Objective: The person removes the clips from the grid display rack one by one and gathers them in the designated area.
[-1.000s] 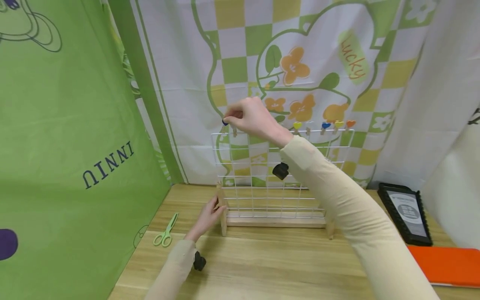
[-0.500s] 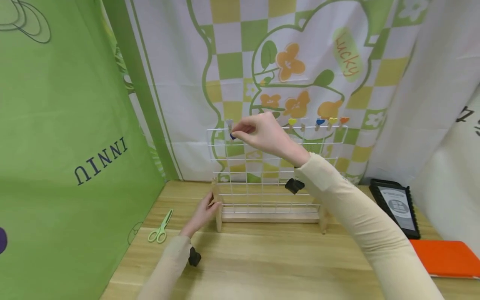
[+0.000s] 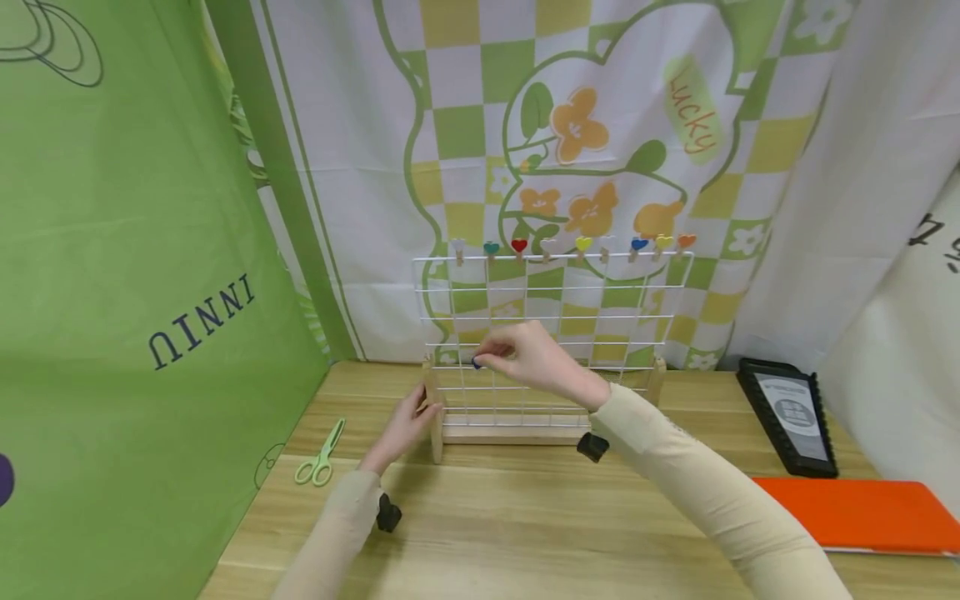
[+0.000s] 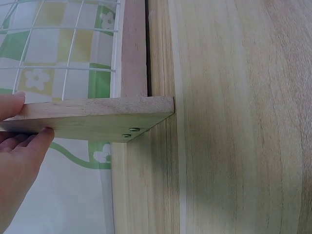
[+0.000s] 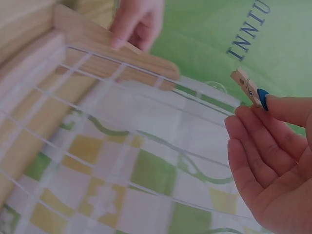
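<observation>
Here's the wooden counter (image 3: 525, 525), and standing on it the white wire rack (image 3: 564, 317). Over to my right lies a flat orange folder (image 3: 862, 512). Down at the rack's left wooden leg (image 3: 437, 447), my left hand (image 3: 402, 432) grips, thumb and fingers on opposite sides! My right hand (image 3: 538, 360) is in front of the wires, pinching. Green scissors (image 3: 322, 460) lie left on the counter. Nine heart-topped pegs (image 3: 583, 244) line the top wire, and the blue peg (image 5: 247, 87)? Right between my right thumb and fingertips!
</observation>
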Demonstrator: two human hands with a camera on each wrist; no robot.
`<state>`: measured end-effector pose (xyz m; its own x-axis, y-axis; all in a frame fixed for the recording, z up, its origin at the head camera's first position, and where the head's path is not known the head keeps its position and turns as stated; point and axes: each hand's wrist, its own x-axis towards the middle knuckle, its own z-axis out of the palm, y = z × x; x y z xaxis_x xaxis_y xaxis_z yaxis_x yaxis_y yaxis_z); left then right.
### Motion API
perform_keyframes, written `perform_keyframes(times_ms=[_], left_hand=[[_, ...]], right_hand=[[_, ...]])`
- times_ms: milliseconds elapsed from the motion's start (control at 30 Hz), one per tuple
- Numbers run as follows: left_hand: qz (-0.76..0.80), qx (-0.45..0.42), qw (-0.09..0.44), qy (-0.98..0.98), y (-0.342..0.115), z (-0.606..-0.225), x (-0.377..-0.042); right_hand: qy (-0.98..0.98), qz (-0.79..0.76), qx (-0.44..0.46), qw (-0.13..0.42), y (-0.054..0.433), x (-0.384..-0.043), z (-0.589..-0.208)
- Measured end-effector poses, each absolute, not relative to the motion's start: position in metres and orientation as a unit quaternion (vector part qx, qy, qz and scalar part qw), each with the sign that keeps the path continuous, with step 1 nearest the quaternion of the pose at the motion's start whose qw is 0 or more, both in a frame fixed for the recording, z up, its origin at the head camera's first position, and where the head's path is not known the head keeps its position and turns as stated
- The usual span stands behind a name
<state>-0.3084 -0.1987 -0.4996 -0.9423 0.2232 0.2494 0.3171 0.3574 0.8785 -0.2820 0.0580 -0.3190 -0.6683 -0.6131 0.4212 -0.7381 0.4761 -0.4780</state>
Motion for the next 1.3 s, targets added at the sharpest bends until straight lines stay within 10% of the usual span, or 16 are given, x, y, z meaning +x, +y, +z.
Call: perform_keyframes(times_ms=[1300], left_hand=[[-0.542, -0.157, 0.046, -0.824, -0.198, -0.500, -0.308]], right_hand=[[-0.858, 0.331, 0.375, -0.118, 0.032, -0.275, -0.503]])
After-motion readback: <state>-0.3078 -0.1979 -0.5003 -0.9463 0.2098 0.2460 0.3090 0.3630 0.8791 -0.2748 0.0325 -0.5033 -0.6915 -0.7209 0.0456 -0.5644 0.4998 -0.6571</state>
